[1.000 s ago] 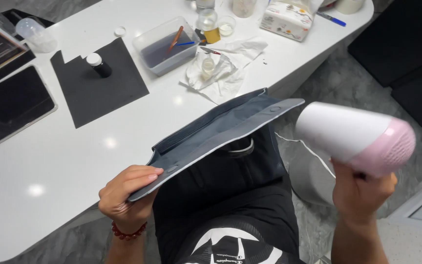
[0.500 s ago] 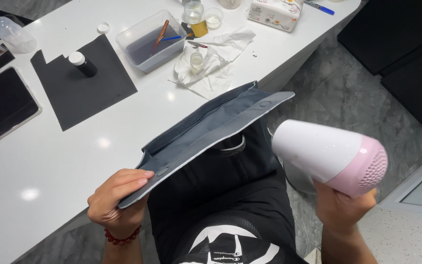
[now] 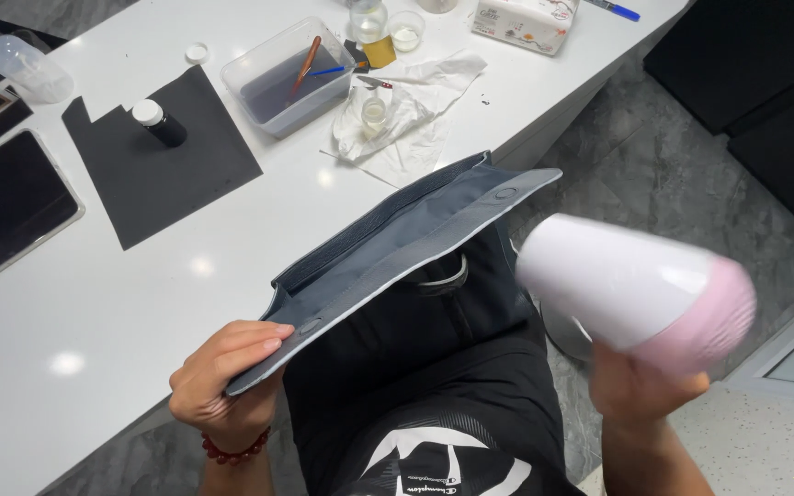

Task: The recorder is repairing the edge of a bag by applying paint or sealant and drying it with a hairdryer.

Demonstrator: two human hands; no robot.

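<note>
We note a glossy white counter (image 3: 140, 303) running diagonally across the view, with round ceiling-light reflections on its surface. Beneath and to the right lies a grey marbled stone floor (image 3: 636, 174). Dark cabinetry (image 3: 755, 73) occupies the upper right corner.

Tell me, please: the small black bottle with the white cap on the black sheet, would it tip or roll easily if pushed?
The small black bottle stands upright and looks narrow for its height, so a push near the white cap would probably tip it. Its body seems round, so once down it may roll off the black sheet, which lies flat on the white table.
</note>
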